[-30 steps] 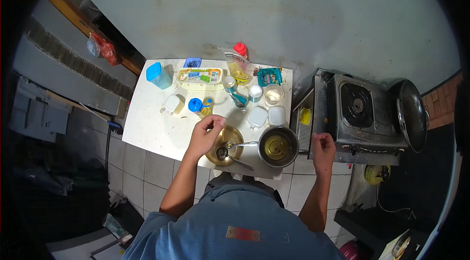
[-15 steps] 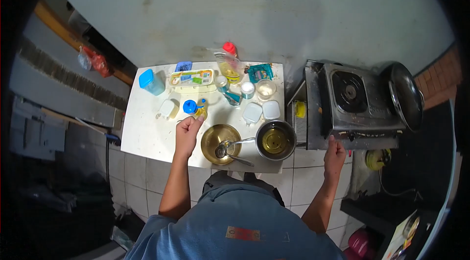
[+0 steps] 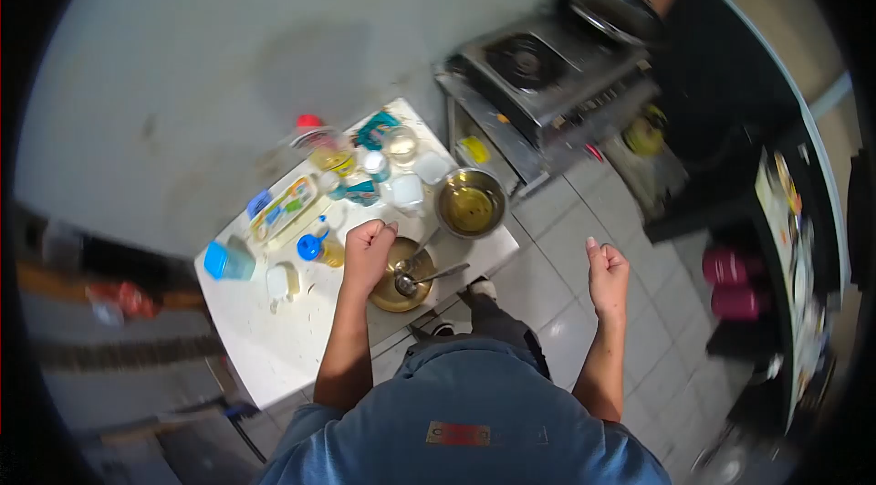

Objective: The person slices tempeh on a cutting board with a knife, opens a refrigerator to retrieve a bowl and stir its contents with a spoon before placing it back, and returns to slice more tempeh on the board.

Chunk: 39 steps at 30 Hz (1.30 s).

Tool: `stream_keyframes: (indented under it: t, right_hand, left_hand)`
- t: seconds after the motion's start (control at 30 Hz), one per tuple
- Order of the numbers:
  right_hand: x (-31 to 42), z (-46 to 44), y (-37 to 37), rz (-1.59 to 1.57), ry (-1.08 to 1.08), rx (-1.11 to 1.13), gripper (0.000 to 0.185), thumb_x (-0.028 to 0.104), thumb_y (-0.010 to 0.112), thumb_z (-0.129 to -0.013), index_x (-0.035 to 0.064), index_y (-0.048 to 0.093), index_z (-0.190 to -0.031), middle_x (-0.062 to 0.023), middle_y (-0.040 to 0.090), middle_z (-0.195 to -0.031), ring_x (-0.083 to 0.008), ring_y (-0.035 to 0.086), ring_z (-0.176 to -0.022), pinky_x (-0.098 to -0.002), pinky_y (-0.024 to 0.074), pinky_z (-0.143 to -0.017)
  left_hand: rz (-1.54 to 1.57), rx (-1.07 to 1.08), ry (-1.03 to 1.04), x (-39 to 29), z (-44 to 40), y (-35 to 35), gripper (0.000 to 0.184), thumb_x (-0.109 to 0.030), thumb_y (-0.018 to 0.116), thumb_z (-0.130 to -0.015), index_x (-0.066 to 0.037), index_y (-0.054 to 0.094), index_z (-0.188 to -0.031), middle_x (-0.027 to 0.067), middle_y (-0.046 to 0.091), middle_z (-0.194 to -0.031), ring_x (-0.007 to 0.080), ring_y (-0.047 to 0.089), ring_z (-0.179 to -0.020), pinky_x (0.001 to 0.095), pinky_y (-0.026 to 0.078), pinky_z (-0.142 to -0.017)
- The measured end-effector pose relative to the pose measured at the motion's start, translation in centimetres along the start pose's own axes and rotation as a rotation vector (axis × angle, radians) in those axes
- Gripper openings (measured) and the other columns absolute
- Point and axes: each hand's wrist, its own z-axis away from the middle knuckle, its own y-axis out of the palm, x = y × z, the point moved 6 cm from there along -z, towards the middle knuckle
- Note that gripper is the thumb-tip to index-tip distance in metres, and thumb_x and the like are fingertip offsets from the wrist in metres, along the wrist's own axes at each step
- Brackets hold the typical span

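My left hand (image 3: 368, 252) is closed in a fist with its thumb along the top, over the table by a brass-coloured bowl (image 3: 391, 301). Spoons (image 3: 438, 275) rest in that bowl. Out over the floor tiles, right of the table, my right hand (image 3: 606, 273) is also a fist, thumb pointing up. Nothing shows in either hand. Left of my left hand stands a small bottle with a blue cap (image 3: 311, 248). A metal pot (image 3: 471, 202) with yellowish liquid sits at the table's right corner.
Behind stand white-lidded containers (image 3: 407, 193), a yellow-green carton (image 3: 284, 208) and a blue-lidded container (image 3: 228, 261). A gas stove (image 3: 557, 65) with a black pan (image 3: 613, 9) is at upper right. A dark shelf (image 3: 703, 229) edges the right side.
The view has turned to the right, so table and stove appear rotated and shifted leftward. My right hand is now over the floor instead of near the stove front. Both fists stay closed.
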Motion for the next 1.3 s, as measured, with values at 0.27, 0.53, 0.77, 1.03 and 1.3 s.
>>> stream_keyframes:
  t: [0.27, 0.53, 0.77, 1.03, 1.3]
  right_hand:
    - [-5.5, 15.8, -12.1, 0.01, 0.186, -0.381, 0.054, 0.024, 0.067, -0.096, 0.0138, 0.029, -0.06, 0.0085, 0.032, -0.059, -0.0047, 0.026, -0.058, -0.026, 0.0228, -0.048]
    - [-12.1, 31.0, -23.3, -0.13, 0.219, -0.787, 0.049, 0.023, 0.069, -0.094, 0.0132, 0.033, -0.063, 0.0086, 0.034, -0.06, -0.0043, 0.028, -0.058, -0.0254, 0.0241, -0.049]
    - [-20.8, 51.9, -36.0, -0.173, 0.402, -1.179, 0.047, 0.023, 0.069, -0.094, 0.0135, 0.034, -0.065, 0.0091, 0.035, -0.062, -0.0042, 0.028, -0.059, -0.025, 0.0252, -0.05]
    - [-26.3, 78.4, -49.8, -0.153, 0.479, -1.7, 0.043, 0.024, 0.068, -0.096, 0.0115, 0.04, -0.066, 0.0093, 0.036, -0.062, -0.0032, 0.03, -0.059, -0.0237, 0.0256, -0.051]
    - [-33.3, 88.8, -56.2, -0.331, 0.621, -1.904, 0.033, 0.026, 0.066, -0.097, 0.0064, 0.057, -0.072, 0.0078, 0.043, -0.058, -0.0028, 0.034, -0.052, -0.0228, 0.0256, -0.047]
  left_hand:
    - [0.072, 0.466, 0.018, -0.4, 4.5, 11.7, 0.042, -0.003, 0.062, -0.092, -0.007, 0.031, -0.062, -0.0068, 0.027, -0.062, 0.0032, 0.026, -0.061, 0.0264, 0.023, -0.052]
    - [0.093, 1.057, 0.158, -4.6, 16.8, 27.2, 0.034, -0.011, 0.058, -0.097, -0.001, 0.053, -0.065, 0.0021, 0.052, -0.072, 0.0093, 0.045, -0.067, 0.025, 0.037, -0.062]
    - [-0.04, 1.5, 0.196, -6.1, 39.1, 43.9, 0.033, -0.015, 0.052, -0.101, 0.003, 0.067, -0.079, 0.0052, 0.062, -0.083, 0.0118, 0.056, -0.078, 0.0272, 0.045, -0.073]
    - [0.081, 1.934, 0.293, -9.0, 72.5, 58.3, 0.028, -0.016, 0.056, -0.1, 0.004, 0.074, -0.1, 0.0058, 0.067, -0.089, 0.0123, 0.059, -0.081, 0.0268, 0.047, -0.076]
    - [0.01, 2.157, 0.437, -9.9, 93.8, 67.4, 0.018, -0.015, 0.068, -0.094, -0.001, 0.077, -0.1, 0.0066, 0.072, -0.091, 0.012, 0.063, -0.087, 0.0266, 0.048, -0.075]
